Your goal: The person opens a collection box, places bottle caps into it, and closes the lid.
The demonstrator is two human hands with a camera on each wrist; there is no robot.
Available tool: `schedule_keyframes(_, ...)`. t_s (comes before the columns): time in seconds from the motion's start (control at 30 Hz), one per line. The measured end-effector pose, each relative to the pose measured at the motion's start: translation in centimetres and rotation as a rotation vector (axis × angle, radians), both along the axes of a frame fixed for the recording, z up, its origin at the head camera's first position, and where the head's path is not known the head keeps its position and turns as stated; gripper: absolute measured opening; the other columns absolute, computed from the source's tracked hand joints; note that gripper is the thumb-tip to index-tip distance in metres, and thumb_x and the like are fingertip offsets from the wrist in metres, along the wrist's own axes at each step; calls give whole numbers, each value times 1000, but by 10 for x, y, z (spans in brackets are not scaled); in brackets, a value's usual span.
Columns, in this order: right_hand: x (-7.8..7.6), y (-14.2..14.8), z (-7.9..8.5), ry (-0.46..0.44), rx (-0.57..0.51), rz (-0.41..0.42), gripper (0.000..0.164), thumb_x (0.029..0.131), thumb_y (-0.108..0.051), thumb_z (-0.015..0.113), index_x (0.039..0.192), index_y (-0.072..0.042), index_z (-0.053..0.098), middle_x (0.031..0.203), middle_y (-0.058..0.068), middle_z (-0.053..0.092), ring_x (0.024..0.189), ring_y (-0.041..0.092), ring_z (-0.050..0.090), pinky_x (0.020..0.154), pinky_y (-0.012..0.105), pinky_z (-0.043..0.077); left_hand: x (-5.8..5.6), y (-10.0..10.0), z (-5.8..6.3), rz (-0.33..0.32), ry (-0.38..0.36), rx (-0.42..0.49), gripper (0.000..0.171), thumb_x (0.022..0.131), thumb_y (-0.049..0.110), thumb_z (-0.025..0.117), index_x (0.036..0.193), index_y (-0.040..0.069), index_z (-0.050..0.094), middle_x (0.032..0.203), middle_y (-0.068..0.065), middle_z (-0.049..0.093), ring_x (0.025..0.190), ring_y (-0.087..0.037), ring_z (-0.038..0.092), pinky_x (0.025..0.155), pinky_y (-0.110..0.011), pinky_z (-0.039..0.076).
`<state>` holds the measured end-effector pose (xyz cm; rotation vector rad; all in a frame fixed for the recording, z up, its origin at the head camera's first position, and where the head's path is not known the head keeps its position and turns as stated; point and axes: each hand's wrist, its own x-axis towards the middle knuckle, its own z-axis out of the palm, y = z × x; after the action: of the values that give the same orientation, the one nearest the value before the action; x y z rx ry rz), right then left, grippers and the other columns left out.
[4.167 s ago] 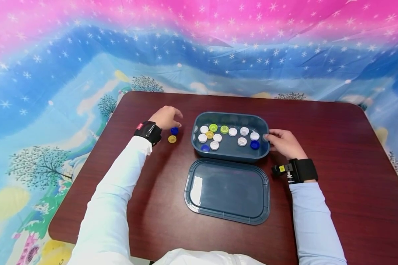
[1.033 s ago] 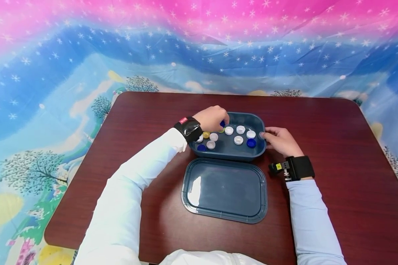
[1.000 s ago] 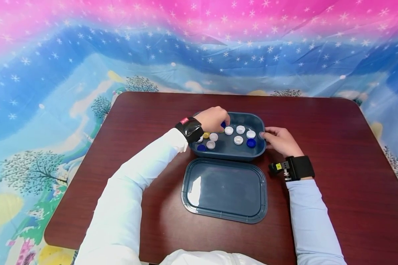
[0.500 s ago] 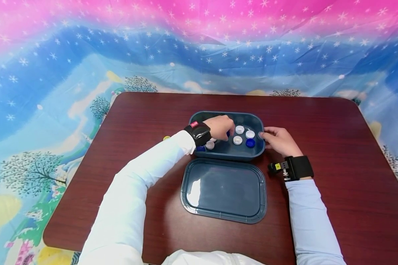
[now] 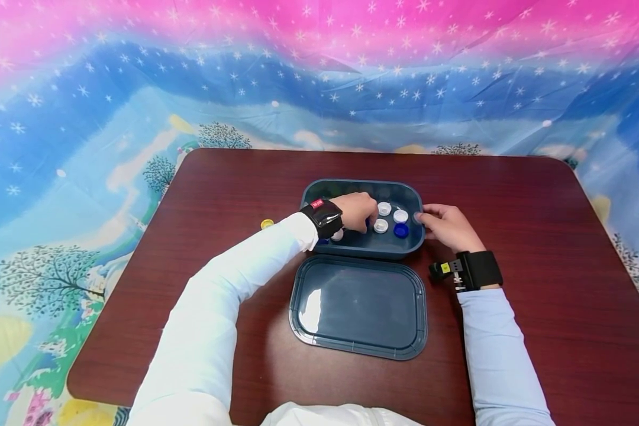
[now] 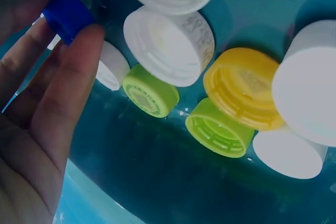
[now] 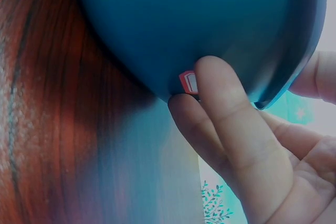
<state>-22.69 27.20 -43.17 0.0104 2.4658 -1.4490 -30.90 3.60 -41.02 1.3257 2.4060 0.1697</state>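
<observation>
My left hand (image 5: 357, 210) reaches down into the dark grey-blue plastic box (image 5: 359, 251) and pinches a blue bottle cap (image 6: 68, 17) between thumb and fingertips. Around it on the box floor lie white caps (image 5: 380, 226), another blue cap (image 5: 401, 230), a yellow cap (image 6: 244, 88) and two lime-green caps (image 6: 151, 91), as the left wrist view shows. My right hand (image 5: 452, 228) grips the box's right end, the thumb over the rim and fingers (image 7: 223, 85) against the outer wall. In the head view, my left hand and wrist hide several caps in the left half.
In front of the box lies its flat lid (image 5: 358, 307) on the dark red-brown table (image 5: 543, 254). One yellow cap (image 5: 267, 224) sits on the table left of the box, beside my left sleeve. A printed cloth (image 5: 319, 89) hangs behind the table.
My left hand has carried the blue cap from the table at the left into the box, then moved further right and nearer me inside it. My right hand stays on the box's end.
</observation>
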Motion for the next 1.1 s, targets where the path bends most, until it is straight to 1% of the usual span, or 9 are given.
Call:
schedule_keyframes(0.07, 0, 0, 0, -1, 4, 0, 58, 102, -32, 50, 145, 4, 39, 132, 27, 52, 105, 37, 63, 88, 40, 51, 0, 0, 0, -2, -1, -8, 19, 86, 8, 72, 73, 13, 59, 68, 4, 40, 65, -13, 33, 59, -23, 29)
schedule_keyframes(0.17, 1, -1, 1, -4, 5, -1, 58, 102, -33, 50, 145, 4, 39, 132, 27, 52, 105, 37, 63, 89, 41, 51, 0, -1, -1, 5, 2, -23, 5, 86, 9, 72, 84, 11, 69, 79, 3, 57, 70, -12, 45, 62, -22, 38)
schedule_keyframes(0.2, 1, -1, 1, -5, 6, -2, 59, 102, -33, 50, 145, 4, 38, 132, 27, 52, 105, 37, 64, 89, 41, 51, 0, -1, -2, 5, 2, -27, 3, 86, 9, 72, 88, 11, 71, 83, 2, 60, 72, -12, 47, 64, -22, 40)
schedule_keyframes(0.27, 1, -2, 2, -6, 6, -3, 59, 102, -33, 51, 145, 4, 38, 132, 27, 52, 105, 37, 64, 89, 41, 51, -1, -1, -3, 5, 3, -26, 7, 86, 9, 73, 93, 10, 73, 90, 1, 65, 76, -13, 51, 67, -24, 43)
schedule_keyframes(0.47, 2, -2, 3, -8, -6, -5, 57, 102, -30, 50, 145, 5, 38, 132, 28, 52, 104, 37, 64, 88, 40, 51, -1, -1, -6, -4, 28, -10, 6, 84, 7, 73, 90, 9, 72, 86, 0, 63, 74, -15, 47, 66, -25, 41)
schedule_keyframes(0.6, 2, -2, 3, -4, -10, -3, 57, 102, -29, 50, 145, 6, 38, 132, 29, 52, 103, 37, 64, 87, 40, 51, -1, 0, -7, -8, 63, -14, 7, 84, 8, 73, 91, 11, 71, 87, 1, 63, 75, -12, 48, 67, -24, 42)
schedule_keyframes(0.7, 2, -3, 3, -2, -9, -3, 57, 102, -30, 51, 145, 6, 38, 131, 29, 52, 103, 36, 65, 87, 41, 51, -2, -1, -10, -17, 76, -9, 5, 83, 7, 73, 85, 10, 69, 82, 2, 57, 72, -13, 45, 65, -23, 38)
schedule_keyframes(0.83, 1, -3, 3, -6, -7, -4, 58, 102, -31, 51, 145, 6, 38, 131, 29, 52, 102, 35, 65, 87, 41, 51, -3, -1, -12, -24, 80, 8, 10, 83, 5, 73, 80, 10, 64, 79, 1, 51, 71, -14, 40, 64, -23, 33)
schedule_keyframes(1.1, 1, -3, 4, -19, -11, -12, 58, 102, -31, 51, 146, 5, 37, 132, 28, 52, 104, 36, 64, 88, 40, 51, 1, -1, -10, -14, 97, -21, 5, 86, 7, 71, 85, 9, 66, 83, 0, 53, 74, -15, 42, 65, -23, 34)
